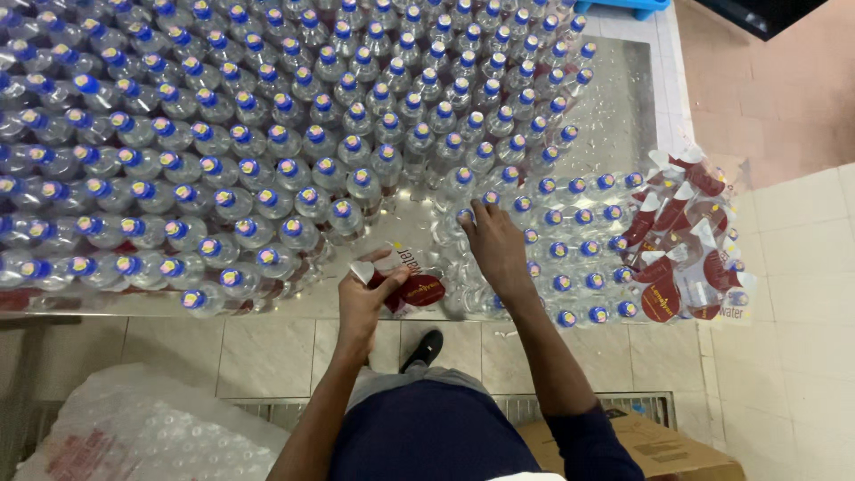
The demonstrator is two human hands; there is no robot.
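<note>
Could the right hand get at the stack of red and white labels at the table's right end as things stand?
Probably yes. The right hand rests on bottle caps just left of the labels, holds nothing, and only low caps lie between.

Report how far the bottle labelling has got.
Done: none of the bottles in view clearly wears a label. In hand: the left hand holds a red-and-white label; the right hand touches the small bottle group. Left: the mass of blue-capped bottles; more labels wait.

Standing massed on the table: bottles at left, labels lying at right, cardboard box sitting on floor below.
</note>
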